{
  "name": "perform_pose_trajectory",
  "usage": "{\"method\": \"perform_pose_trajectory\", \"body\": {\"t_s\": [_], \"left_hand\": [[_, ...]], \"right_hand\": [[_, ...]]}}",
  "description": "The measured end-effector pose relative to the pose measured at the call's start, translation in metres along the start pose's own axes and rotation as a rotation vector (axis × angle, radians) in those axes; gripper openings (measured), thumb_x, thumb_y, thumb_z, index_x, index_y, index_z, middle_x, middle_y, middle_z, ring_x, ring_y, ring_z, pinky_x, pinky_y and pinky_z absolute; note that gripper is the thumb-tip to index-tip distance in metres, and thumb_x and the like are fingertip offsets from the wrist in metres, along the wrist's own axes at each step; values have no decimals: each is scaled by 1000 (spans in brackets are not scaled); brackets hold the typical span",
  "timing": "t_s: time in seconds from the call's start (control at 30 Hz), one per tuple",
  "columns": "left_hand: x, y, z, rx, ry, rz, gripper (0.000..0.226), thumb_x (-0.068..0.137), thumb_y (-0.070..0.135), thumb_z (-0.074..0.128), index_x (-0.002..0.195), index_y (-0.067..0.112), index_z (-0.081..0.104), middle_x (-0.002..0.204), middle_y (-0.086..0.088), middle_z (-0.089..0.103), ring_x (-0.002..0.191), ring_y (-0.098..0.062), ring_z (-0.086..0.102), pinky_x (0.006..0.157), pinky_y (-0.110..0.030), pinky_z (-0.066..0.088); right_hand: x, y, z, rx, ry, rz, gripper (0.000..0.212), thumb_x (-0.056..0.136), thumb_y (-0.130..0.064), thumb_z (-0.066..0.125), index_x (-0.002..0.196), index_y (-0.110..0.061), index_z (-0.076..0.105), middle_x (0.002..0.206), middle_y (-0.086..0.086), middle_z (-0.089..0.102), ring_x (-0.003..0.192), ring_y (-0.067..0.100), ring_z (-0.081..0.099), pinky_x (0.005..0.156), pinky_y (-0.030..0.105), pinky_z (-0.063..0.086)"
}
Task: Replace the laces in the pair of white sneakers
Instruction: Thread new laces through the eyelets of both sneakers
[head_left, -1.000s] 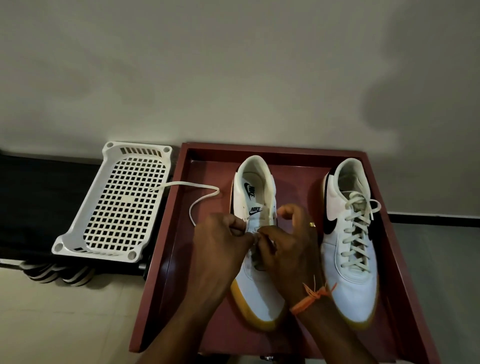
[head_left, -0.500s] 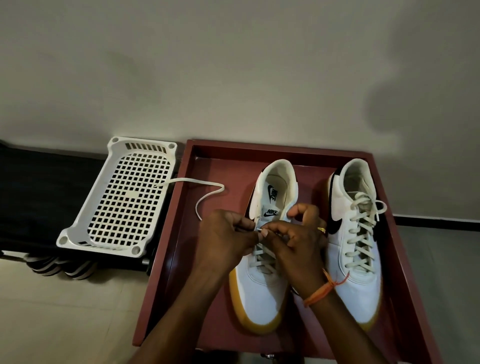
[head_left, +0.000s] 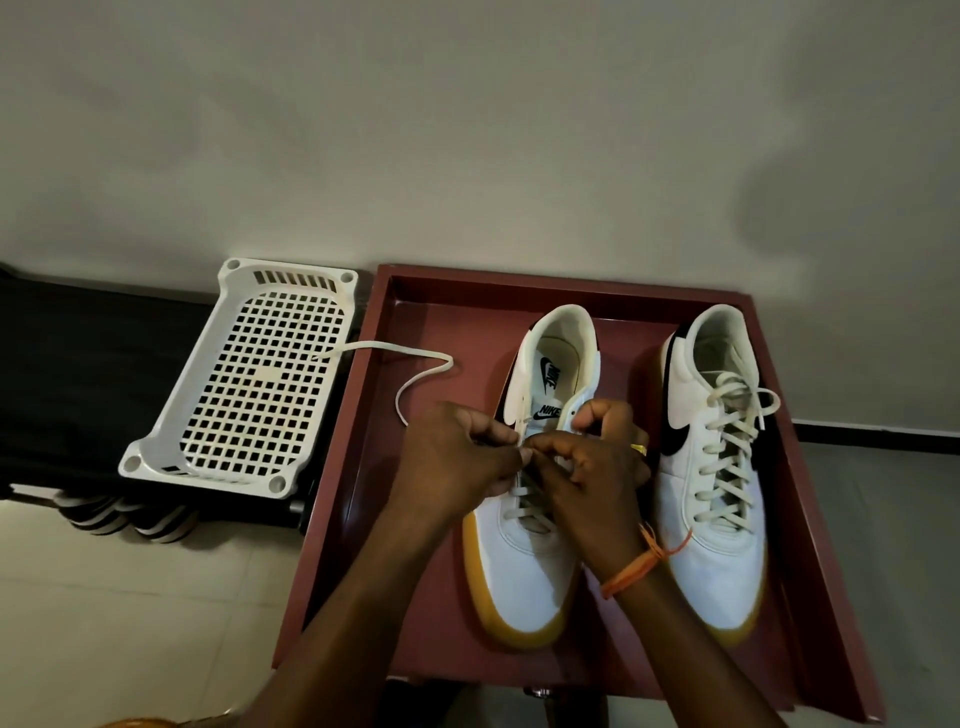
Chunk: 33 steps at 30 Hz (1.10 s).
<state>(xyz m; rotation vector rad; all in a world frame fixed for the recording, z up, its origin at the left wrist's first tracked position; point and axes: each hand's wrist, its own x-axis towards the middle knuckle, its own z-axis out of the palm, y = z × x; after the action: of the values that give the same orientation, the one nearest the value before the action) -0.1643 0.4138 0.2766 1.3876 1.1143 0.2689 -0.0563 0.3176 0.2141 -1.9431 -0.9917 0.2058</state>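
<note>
Both hands pinch the lace at the middle of the frame: the left hand (head_left: 457, 457) and the right hand (head_left: 592, 467) meet over the left sneaker (head_left: 524, 545). I think they are threading an upper hole; next, pull the lace (head_left: 415, 379) through. Its loose end trails up-left.

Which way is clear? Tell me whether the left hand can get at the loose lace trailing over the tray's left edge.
Probably yes. The loose lace lies bare on the tray just beyond the left hand, with nothing between them. But that hand is pinching the lace at the left sneaker, so it must let go first.
</note>
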Motion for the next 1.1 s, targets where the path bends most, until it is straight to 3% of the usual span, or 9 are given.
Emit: {"method": "perform_pose_trajectory", "body": {"t_s": [0.17,0.3,0.4,0.53,0.63,0.73,0.87,0.97,1.1], "left_hand": [[3,-3,-9,-13,-61,15,4,85,3,73,89,3,75,75,-9,74,65,-15,71,66,-33,62],[8,-8,-4,276,14,209,9,88,11,70,80,13,75,75,2,72,67,-10,69,67,-25,58],[12,-6,-8,412,90,272,23,92,8,59,73,20,66,79,3,68,70,-8,62,65,-17,47],[29,-11,-40,41,451,250,19,93,16,55,78,24,64,82,0,64,77,-19,60,77,-37,48],[36,-16,-57,-116,636,242,18,90,32,55,87,20,68,77,0,64,70,-17,58,70,-44,50],[32,-14,-41,-69,422,154,15,95,25,60,97,13,68,74,-2,66,58,-13,60,58,-31,53],[20,-19,-11,109,154,-54,40,91,39,67,92,0,65,72,-13,67,53,-18,59,48,-24,49],[17,-24,0,161,41,32,48,83,42,75,81,-5,68,71,-19,69,54,-16,58,53,-27,47],[14,-22,6,52,24,125,31,79,28,81,78,-2,70,73,-18,70,61,-23,62,64,-34,53]], "right_hand": [[2,2,-2,6,-42,-35,6,78,-36,68,72,-36,69,107,-36,27,97,4,40,82,49,48],[5,3,-4,-56,-84,2,21,77,-51,61,75,-34,72,101,-18,25,103,17,43,86,51,47],[5,1,-12,-162,-92,-7,30,74,-60,56,75,-35,74,101,-16,24,103,20,40,87,51,45],[10,-2,-25,-141,-199,4,25,72,-63,60,74,-42,74,95,-19,27,98,13,39,86,42,43],[13,-3,-33,21,-253,38,3,83,-37,74,84,-38,76,93,-17,33,95,-6,38,86,20,41],[16,-3,-39,64,-310,42,20,89,-20,70,105,-32,73,92,-13,32,91,-9,38,84,5,34],[20,2,-44,159,-316,23,45,94,-5,56,123,-39,59,93,-8,37,87,-4,45,84,10,40],[25,6,-51,184,-277,39,50,96,0,48,138,-27,52,94,-1,44,85,1,50,82,10,41],[23,12,-48,98,-268,-34,52,86,-7,43,130,-29,60,94,-1,47,87,9,53,81,14,43]]}}
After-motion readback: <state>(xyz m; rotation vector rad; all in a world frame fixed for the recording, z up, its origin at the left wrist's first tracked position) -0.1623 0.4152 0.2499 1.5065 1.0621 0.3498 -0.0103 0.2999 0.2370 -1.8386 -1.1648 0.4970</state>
